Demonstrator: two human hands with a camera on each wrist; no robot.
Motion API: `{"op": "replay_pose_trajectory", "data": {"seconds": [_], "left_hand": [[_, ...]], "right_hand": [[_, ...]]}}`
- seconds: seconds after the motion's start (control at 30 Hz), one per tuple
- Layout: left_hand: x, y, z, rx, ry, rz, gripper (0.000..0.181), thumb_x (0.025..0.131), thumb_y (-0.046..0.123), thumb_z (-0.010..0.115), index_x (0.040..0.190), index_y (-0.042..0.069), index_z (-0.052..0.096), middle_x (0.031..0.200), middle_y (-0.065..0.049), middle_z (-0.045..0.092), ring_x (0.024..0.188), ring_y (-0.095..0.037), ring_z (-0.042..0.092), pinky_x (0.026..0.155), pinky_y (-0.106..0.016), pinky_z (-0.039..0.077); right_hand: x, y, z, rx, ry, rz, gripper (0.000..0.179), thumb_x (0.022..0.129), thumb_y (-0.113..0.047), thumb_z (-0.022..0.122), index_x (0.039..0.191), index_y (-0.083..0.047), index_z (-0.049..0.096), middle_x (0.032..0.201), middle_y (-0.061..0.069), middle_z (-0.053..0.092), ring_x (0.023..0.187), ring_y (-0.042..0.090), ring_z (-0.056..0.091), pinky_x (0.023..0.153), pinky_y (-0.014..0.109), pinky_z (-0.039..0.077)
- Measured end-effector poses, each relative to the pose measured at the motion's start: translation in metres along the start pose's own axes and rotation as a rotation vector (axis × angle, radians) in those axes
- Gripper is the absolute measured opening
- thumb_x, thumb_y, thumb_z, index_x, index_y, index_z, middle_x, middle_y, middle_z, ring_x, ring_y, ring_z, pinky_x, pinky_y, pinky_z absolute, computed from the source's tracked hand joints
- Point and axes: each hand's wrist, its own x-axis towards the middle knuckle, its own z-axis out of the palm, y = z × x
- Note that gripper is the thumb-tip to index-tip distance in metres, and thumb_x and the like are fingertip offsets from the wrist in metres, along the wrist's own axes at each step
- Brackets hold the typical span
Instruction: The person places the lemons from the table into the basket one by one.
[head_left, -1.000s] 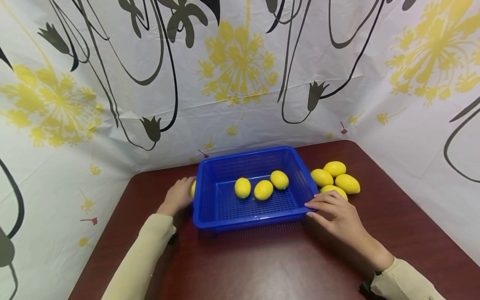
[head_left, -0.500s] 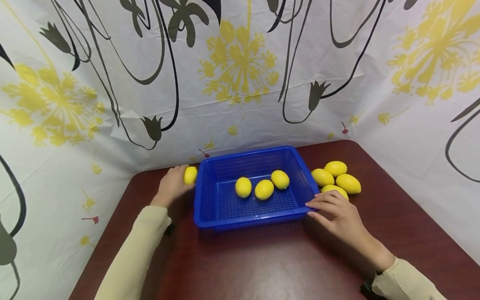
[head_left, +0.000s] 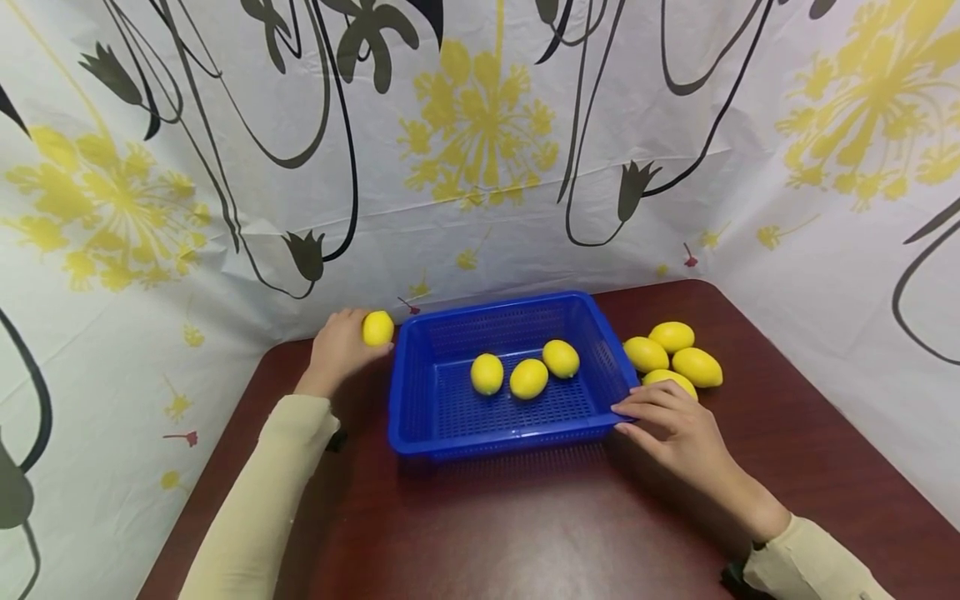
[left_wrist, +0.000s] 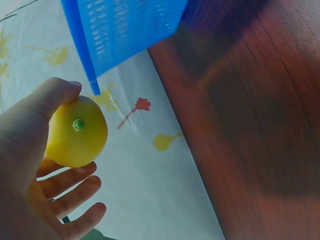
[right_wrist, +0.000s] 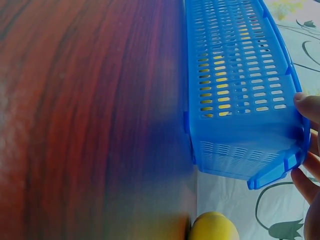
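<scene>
My left hand (head_left: 336, 350) pinches a yellow lemon (head_left: 378, 328) between thumb and fingers, just left of the blue basket's (head_left: 510, 442) far left corner. In the left wrist view the lemon (left_wrist: 77, 135) shows its green stem end, and the hand's other fingers spread below it. My right hand (head_left: 686, 433) grips the basket's near right corner, thumb on one side of the rim and fingertips on the other, as the right wrist view shows with the basket (right_wrist: 245, 125). Inside the basket lie three lemons: one lemon (head_left: 487, 374) at left, a middle lemon (head_left: 528, 379) and a right lemon (head_left: 560, 358).
Several more lemons (head_left: 697, 367) lie in a cluster on the dark red-brown table (head_left: 480, 525), right of the basket. A white patterned sheet (head_left: 480, 250) hangs behind the table and along both sides.
My left hand has brought the lemon up from beside the basket's left wall, where it was mostly hidden, moving up and slightly left. The right hand and basket have stayed in place.
</scene>
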Motion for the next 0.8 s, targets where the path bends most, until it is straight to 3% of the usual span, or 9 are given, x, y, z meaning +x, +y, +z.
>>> {"op": "replay_pose_trajectory", "data": {"seconds": [0.53, 0.8], "left_hand": [[0.014, 0.039, -0.003, 0.006, -0.033, 0.077, 0.070, 0.078, 0.055, 0.075, 0.129, 0.008, 0.060, 0.125, -0.014, 0.063, 0.110, -0.034, 0.056, 0.083, -0.050, 0.053], [0.019, 0.057, -0.004, 0.017, -0.096, 0.088, 0.073, 0.078, 0.062, 0.071, 0.125, 0.007, 0.060, 0.123, -0.013, 0.063, 0.107, -0.031, 0.056, 0.083, -0.047, 0.052]], "right_hand": [[-0.001, 0.000, 0.001, 0.012, 0.009, -0.008, 0.026, 0.089, -0.038, 0.072, 0.100, -0.015, 0.079, 0.096, 0.001, 0.075, 0.098, 0.018, 0.061, 0.101, 0.004, 0.037], [0.000, 0.000, 0.000, 0.009, 0.010, -0.009, 0.025, 0.088, -0.037, 0.074, 0.100, -0.015, 0.079, 0.096, 0.002, 0.075, 0.098, 0.018, 0.061, 0.101, 0.004, 0.037]]}}
